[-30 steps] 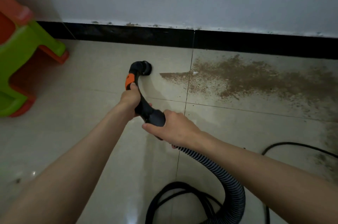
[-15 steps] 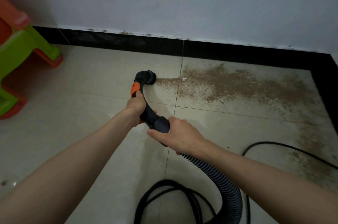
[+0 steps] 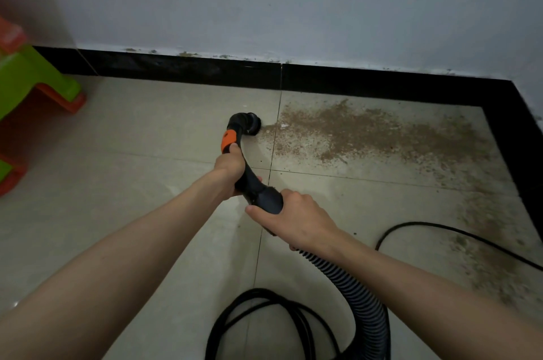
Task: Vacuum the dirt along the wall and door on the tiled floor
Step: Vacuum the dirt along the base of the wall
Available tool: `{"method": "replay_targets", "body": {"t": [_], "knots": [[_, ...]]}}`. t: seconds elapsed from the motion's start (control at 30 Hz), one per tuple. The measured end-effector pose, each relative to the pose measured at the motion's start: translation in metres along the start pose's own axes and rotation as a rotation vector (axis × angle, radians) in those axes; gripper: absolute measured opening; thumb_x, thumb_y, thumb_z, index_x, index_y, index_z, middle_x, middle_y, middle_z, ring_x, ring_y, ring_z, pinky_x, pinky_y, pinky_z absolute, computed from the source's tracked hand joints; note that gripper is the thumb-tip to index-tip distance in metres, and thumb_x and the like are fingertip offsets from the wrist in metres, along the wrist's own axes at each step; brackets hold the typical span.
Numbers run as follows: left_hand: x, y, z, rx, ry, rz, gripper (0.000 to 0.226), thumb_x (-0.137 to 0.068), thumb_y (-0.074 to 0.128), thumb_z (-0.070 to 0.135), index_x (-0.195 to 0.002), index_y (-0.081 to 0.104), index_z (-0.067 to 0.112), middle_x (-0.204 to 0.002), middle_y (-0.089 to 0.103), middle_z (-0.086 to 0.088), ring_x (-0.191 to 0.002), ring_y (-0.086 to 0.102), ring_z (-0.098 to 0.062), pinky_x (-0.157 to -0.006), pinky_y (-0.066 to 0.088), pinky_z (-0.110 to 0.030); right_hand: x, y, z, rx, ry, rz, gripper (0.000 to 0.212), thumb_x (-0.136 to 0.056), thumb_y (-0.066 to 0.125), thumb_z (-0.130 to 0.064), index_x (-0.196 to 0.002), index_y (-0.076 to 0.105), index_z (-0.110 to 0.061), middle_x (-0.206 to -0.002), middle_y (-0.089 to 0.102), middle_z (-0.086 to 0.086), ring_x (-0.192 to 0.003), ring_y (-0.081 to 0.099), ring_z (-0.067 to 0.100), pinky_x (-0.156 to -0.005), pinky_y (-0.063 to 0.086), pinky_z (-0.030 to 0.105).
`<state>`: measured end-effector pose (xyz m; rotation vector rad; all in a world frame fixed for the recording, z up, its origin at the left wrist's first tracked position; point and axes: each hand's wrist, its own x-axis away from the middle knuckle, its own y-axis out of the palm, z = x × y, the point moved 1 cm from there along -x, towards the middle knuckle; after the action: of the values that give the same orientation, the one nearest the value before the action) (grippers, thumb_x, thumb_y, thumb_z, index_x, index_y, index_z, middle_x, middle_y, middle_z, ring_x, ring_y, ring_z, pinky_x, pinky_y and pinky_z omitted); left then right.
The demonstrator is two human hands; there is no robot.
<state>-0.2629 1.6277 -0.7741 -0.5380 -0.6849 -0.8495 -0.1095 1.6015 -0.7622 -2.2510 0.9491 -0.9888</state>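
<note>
While both hands grip the vacuum handle (image 3: 246,174), its round nozzle (image 3: 252,123) sits on the tiled floor (image 3: 141,136) at the left edge of the dirt (image 3: 367,133).
Left hand (image 3: 229,167) fingers curl round the handle below the orange button (image 3: 229,139); right hand (image 3: 296,220) fingers wrap the cuff where the ribbed hose (image 3: 361,303) begins. Dirt spreads right along the black skirting (image 3: 188,70) toward the corner. A black cable (image 3: 440,228) lies nearby.
</note>
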Motion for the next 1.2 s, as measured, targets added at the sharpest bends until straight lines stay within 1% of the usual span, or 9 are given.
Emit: {"method": "replay_targets", "body": {"t": [0.17,0.53,0.73,0.83,0.9,0.97,1.07,1.13,1.2], "knots": [[0.001,0.013,0.002,-0.035,0.010,-0.012,0.048,-0.101,0.024,0.044,-0.126,0.035,0.005,-0.081,0.055,-0.015,-0.065,0.059,-0.025,-0.049,0.046,-0.035,0.002,-0.005,0.009,-0.009,0.023,0.022,0.054,-0.077,0.052,-0.076,-0.085,0.050,-0.023,-0.079,0.065,-0.004,-0.060,0.063,0.014,-0.062,0.057,0.034],[-0.001,0.030,0.007,-0.064,0.011,-0.063,0.050,-0.101,0.025,0.044,-0.131,0.033,0.005,-0.085,0.055,-0.016,-0.067,0.059,-0.026,-0.049,0.046,-0.035,0.002,-0.016,0.019,-0.053,0.038,0.027,0.050,-0.080,0.054,-0.072,-0.084,0.048,-0.022,-0.080,0.065,-0.002,-0.060,0.064,0.016,-0.061,0.056,0.033],[-0.014,0.038,0.017,-0.089,0.038,-0.048,0.049,-0.101,0.025,0.046,-0.125,0.036,0.005,-0.090,0.057,-0.016,-0.075,0.060,-0.027,-0.060,0.050,-0.038,-0.013,-0.017,0.020,-0.117,0.049,0.034,0.053,-0.080,0.056,-0.070,-0.092,0.054,-0.019,-0.082,0.067,0.000,-0.062,0.065,0.019,-0.067,0.060,0.040],[-0.023,0.041,0.022,-0.107,0.060,-0.036,0.045,-0.101,0.024,0.046,-0.118,0.039,0.007,-0.090,0.057,-0.015,-0.073,0.058,-0.027,-0.056,0.049,-0.037,-0.024,-0.019,0.021,-0.158,0.052,0.019,0.052,-0.080,0.059,-0.068,-0.093,0.055,-0.018,-0.083,0.067,0.002,-0.066,0.067,0.021,-0.070,0.061,0.044],[-0.029,0.042,0.027,-0.099,0.062,-0.028,0.045,-0.101,0.024,0.046,-0.120,0.038,0.008,-0.093,0.057,-0.016,-0.075,0.059,-0.028,-0.059,0.050,-0.038,-0.031,-0.020,0.020,-0.196,0.041,0.009,0.054,-0.080,0.059,-0.067,-0.095,0.058,-0.015,-0.084,0.068,0.004,-0.068,0.067,0.023,-0.070,0.061,0.047],[-0.032,0.040,0.033,-0.086,0.058,-0.022,0.045,-0.101,0.024,0.046,-0.123,0.037,0.009,-0.085,0.055,-0.014,-0.073,0.060,-0.027,-0.061,0.050,-0.038,-0.038,-0.020,0.017,-0.226,0.021,0.001,0.056,-0.080,0.060,-0.066,-0.096,0.060,-0.012,-0.086,0.069,0.006,-0.070,0.067,0.025,-0.071,0.061,0.048],[-0.034,0.032,0.038,-0.104,0.054,-0.001,0.052,-0.101,0.024,0.046,-0.131,0.034,0.006,-0.082,0.055,-0.014,-0.069,0.060,-0.026,-0.052,0.047,-0.036,-0.045,-0.018,0.010,-0.231,0.005,-0.009,0.056,-0.080,0.060,-0.067,-0.098,0.058,-0.014,-0.089,0.069,0.006,-0.076,0.068,0.026,-0.074,0.060,0.048],[-0.034,0.024,0.037,-0.108,0.061,0.008,0.051,-0.101,0.024,0.046,-0.131,0.034,0.008,-0.084,0.055,-0.014,-0.070,0.060,-0.026,-0.051,0.046,-0.036,-0.047,-0.015,0.006,-0.238,-0.016,-0.029,0.049,-0.080,0.061,-0.066,-0.091,0.057,-0.018,-0.086,0.068,0.003,-0.074,0.066,0.025,-0.074,0.060,0.048],[-0.034,0.015,0.033,-0.091,0.065,0.019,0.044,-0.101,0.024,0.046,-0.123,0.036,0.010,-0.085,0.054,-0.014,-0.073,0.059,-0.027,-0.052,0.046,-0.037,-0.045,-0.012,0.003,-0.250,-0.051,-0.051,0.043,-0.081,0.062,-0.063,-0.083,0.056,-0.020,-0.078,0.065,0.002,-0.071,0.065,0.024,-0.073,0.060,0.049]]}}
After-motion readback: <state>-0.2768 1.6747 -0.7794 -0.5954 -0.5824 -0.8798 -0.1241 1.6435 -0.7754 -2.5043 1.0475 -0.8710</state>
